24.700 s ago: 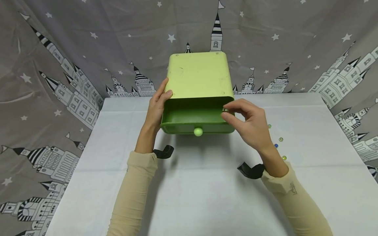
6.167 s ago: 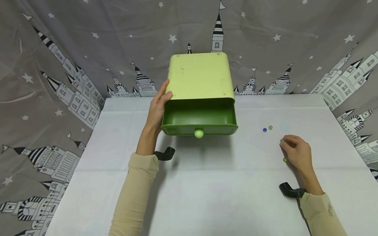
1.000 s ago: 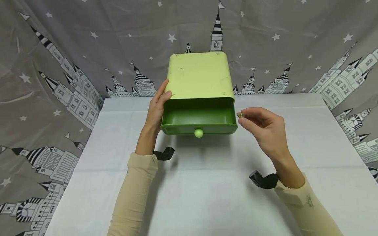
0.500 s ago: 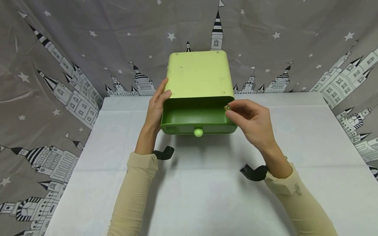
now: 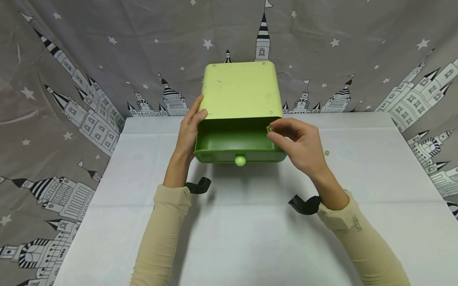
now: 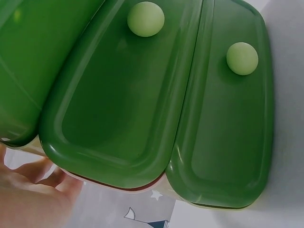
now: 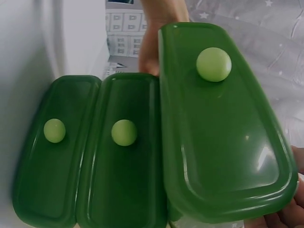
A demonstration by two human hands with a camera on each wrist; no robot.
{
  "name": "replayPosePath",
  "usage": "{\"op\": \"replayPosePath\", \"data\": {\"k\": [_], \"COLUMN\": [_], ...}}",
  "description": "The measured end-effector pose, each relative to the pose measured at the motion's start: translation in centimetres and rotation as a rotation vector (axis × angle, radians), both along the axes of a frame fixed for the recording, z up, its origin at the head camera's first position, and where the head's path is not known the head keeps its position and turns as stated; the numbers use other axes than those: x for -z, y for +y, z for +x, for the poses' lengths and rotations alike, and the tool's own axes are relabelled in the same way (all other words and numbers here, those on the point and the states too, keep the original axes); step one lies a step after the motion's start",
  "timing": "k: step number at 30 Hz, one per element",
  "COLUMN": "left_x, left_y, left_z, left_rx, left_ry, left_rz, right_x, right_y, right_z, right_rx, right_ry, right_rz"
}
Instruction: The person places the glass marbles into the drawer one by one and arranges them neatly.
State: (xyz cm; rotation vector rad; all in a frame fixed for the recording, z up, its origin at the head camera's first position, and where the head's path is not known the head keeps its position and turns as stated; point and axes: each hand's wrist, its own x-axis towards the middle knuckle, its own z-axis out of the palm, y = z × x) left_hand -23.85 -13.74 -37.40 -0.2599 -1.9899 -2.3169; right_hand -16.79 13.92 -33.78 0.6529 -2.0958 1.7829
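Note:
A small cabinet (image 5: 241, 89) with a pale yellow-green top and green drawers stands at the table's back. Its top drawer (image 5: 239, 155) is pulled out; the drawer's rear lies hidden under the cabinet top. My left hand (image 5: 187, 133) lies along the cabinet's left side, thumb at the front upper corner, fingers against the side wall. Over the right part of the drawer, my right hand (image 5: 302, 145) pinches a glass marble (image 5: 270, 129) between thumb and fingertips. In the right wrist view, the top drawer front (image 7: 223, 128) covers most of that hand, leaving some fingers (image 7: 292, 211) showing.
One greenish marble (image 5: 327, 153) lies on the white cloth to the right of the cabinet. Two closed lower drawers with round knobs show below in the left wrist view, one with a pale knob (image 6: 242, 59). A grey castle-print curtain (image 5: 143, 39) hangs behind.
Over the last second my right hand has carried the marble left, from beside the drawer to over it. Fewer marbles show on the cloth than 6.2 s ago. The left hand has stayed put.

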Motion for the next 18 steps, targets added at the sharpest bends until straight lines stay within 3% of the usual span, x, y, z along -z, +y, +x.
{"op": "replayPosePath", "data": {"k": [18], "left_x": [-0.02], "left_y": [0.06], "left_z": [-0.01], "left_rx": [0.007], "left_ry": [0.004], "left_rz": [0.015], "right_x": [0.34], "right_y": [0.21], "right_z": [0.39], "right_rx": [0.004], "right_ry": [-0.014], "right_rz": [0.017]}}
